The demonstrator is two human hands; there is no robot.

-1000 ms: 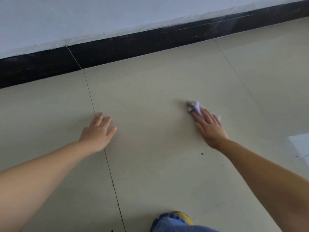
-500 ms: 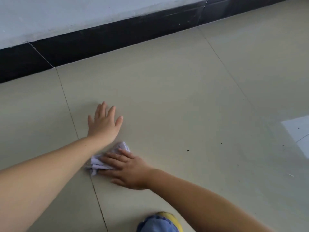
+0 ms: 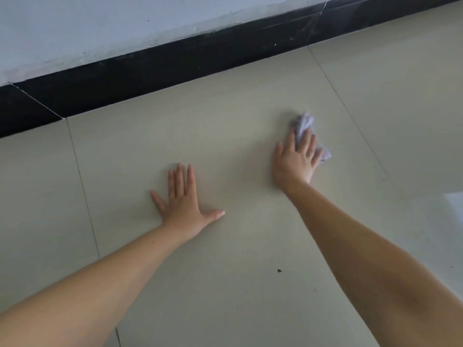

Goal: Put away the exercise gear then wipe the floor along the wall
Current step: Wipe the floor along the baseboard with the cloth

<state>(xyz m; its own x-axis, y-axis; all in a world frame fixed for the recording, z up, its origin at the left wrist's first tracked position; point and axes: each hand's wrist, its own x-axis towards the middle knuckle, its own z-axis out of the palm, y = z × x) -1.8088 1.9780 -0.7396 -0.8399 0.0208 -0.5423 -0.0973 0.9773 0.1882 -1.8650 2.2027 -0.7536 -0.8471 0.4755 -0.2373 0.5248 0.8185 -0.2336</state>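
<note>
Your count on this stretch of floor

You have two hands down, left hand (image 3: 184,205) and right hand (image 3: 295,161), one crumpled cloth (image 3: 304,125) upper right of centre, and one dark speck (image 3: 279,270) lower right

Pale beige floor tiles (image 3: 238,136) are seen, smooth and faintly satin, with a soft sheen picked up at the right edge where a bright reflection (image 3: 453,209) is thrown back. Thin grout lines (image 3: 82,181) are cut between them, matt and slightly darker. The black skirting (image 3: 155,68) is shown glossy, scuffed and streaked with pale marks. Above it, the white wall (image 3: 100,26) is rendered matt and a little rough, its painted lower edge ragged. A crumpled cloth (image 3: 304,125), soft, pale lilac-grey and creased, is pressed to the tile under the right hand (image 3: 297,159). A dark speck (image 3: 279,270) is spotted on the smooth tile.
</note>
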